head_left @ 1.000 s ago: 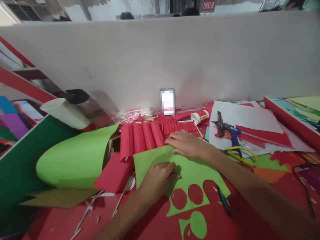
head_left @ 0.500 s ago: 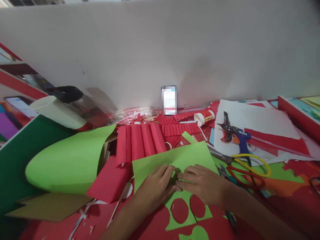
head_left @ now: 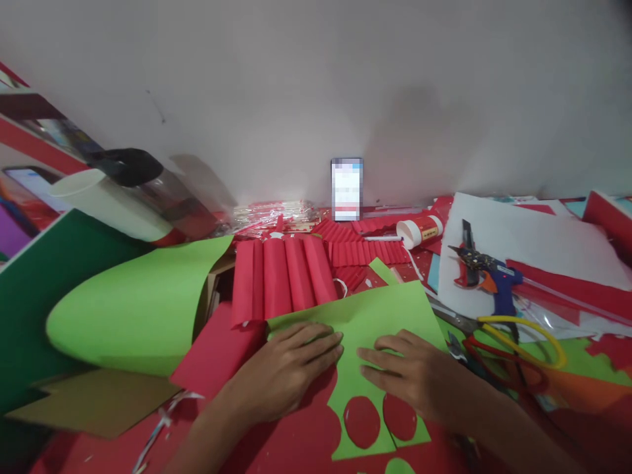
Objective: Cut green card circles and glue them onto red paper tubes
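A bright green paper sheet (head_left: 390, 309) lies on the red tabletop, with round holes cut near its lower end that show red beneath. My left hand (head_left: 291, 365) rests on the sheet's left part, fingers stretched to the right. On its right part lies my right hand (head_left: 409, 368), fingers spread and pointing left. A narrow gap of green paper separates the fingertips, and nothing is held in either hand. Just beyond my left hand stands a row of red paper tubes (head_left: 286, 276), touching the sheet's far edge.
To the right lie a blue glue gun (head_left: 503, 283) on white paper and scissors with yellow and red handles (head_left: 533, 329). On the left are a rolled green sheet (head_left: 128, 309), a white cup (head_left: 113, 204) and cardboard (head_left: 93, 401). A phone (head_left: 347, 191) leans against the wall.
My hands have moved apart from where their fingers met at the sheet's middle. The fingers have straightened, and my left hand has shifted left. The view has turned slightly.
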`<control>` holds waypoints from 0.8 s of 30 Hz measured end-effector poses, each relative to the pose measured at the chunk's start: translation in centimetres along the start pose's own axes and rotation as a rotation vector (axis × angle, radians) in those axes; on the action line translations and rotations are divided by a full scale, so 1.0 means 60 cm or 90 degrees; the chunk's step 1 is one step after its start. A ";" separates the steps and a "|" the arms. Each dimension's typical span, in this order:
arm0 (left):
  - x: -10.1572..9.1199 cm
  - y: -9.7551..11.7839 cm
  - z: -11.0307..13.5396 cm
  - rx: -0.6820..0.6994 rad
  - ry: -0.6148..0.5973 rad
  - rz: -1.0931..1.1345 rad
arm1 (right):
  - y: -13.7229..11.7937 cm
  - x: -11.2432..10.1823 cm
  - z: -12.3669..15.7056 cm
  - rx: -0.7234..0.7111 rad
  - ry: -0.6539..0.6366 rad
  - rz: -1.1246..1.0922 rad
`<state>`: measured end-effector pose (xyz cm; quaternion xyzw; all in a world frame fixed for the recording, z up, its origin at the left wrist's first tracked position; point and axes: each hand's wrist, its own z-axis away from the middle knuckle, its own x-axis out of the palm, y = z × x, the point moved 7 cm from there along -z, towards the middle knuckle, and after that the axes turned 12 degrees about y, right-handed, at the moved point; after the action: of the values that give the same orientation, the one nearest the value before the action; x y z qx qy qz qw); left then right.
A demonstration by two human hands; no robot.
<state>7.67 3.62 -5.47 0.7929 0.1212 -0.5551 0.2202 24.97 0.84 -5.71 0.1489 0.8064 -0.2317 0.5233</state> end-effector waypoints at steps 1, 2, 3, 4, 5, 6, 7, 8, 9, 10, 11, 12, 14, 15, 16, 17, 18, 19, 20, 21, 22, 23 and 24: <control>0.000 -0.002 0.000 -0.007 -0.001 -0.004 | 0.001 -0.001 -0.001 0.001 -0.003 0.005; 0.001 -0.005 0.000 -0.016 -0.002 -0.008 | 0.001 -0.003 -0.002 0.002 -0.006 0.009; 0.001 -0.007 0.001 -0.025 -0.001 -0.013 | 0.002 -0.004 -0.002 0.004 -0.010 0.013; 0.001 -0.008 0.001 -0.034 0.003 -0.019 | 0.002 -0.004 -0.003 0.006 -0.013 0.016; 0.001 -0.009 0.001 -0.041 0.006 -0.023 | 0.003 -0.005 -0.003 0.010 -0.017 0.018; 0.001 -0.009 0.001 -0.047 0.011 -0.026 | 0.004 -0.005 -0.003 0.014 -0.020 0.019; 0.001 -0.009 0.001 -0.052 0.015 -0.030 | 0.005 -0.004 -0.003 0.016 -0.023 0.019; 0.000 -0.009 0.000 -0.056 0.019 -0.033 | 0.006 -0.003 -0.003 0.018 -0.026 0.018; 0.000 -0.008 -0.001 -0.058 0.022 -0.036 | 0.007 -0.002 -0.003 0.018 -0.027 0.017; -0.001 -0.008 -0.002 -0.060 0.025 -0.040 | 0.007 -0.002 -0.003 0.017 -0.029 0.016; -0.002 -0.008 -0.002 -0.060 0.026 -0.043 | 0.007 -0.001 -0.003 0.016 -0.031 0.015; -0.002 -0.007 -0.003 -0.059 0.027 -0.045 | 0.007 -0.001 -0.004 0.015 -0.033 0.014; -0.003 -0.007 -0.003 -0.057 0.029 -0.048 | 0.007 -0.002 -0.005 0.018 -0.037 0.013; -0.003 -0.006 -0.003 -0.055 0.032 -0.049 | 0.007 -0.002 -0.005 0.019 -0.041 0.014; -0.004 -0.005 -0.003 -0.052 0.035 -0.049 | 0.006 -0.002 -0.006 0.020 -0.046 0.015; -0.005 -0.002 -0.003 -0.046 0.039 -0.045 | 0.006 -0.001 -0.006 0.021 -0.050 0.017; -0.006 0.001 -0.003 -0.036 0.043 -0.037 | 0.006 -0.001 -0.006 0.020 -0.052 0.019; -0.007 0.006 -0.003 -0.023 0.043 -0.023 | 0.005 -0.001 -0.006 0.018 -0.051 0.020; -0.008 0.012 -0.004 -0.007 0.042 -0.006 | 0.005 -0.001 -0.006 0.017 -0.049 0.021; -0.009 0.018 -0.005 0.009 0.041 0.011 | 0.006 0.000 -0.006 0.018 -0.045 0.020; -0.010 0.023 -0.006 0.024 0.038 0.027 | 0.007 0.001 -0.005 0.020 -0.042 0.017; -0.011 0.026 -0.007 0.033 0.034 0.038 | 0.008 0.002 -0.004 0.023 -0.041 0.014; -0.011 0.028 -0.009 0.037 0.029 0.045 | 0.009 0.003 -0.003 0.028 -0.042 0.009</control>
<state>8.59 2.43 -4.33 0.8152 0.0823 -0.5320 0.2136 25.02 1.41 -5.91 0.1585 0.7824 -0.2504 0.5478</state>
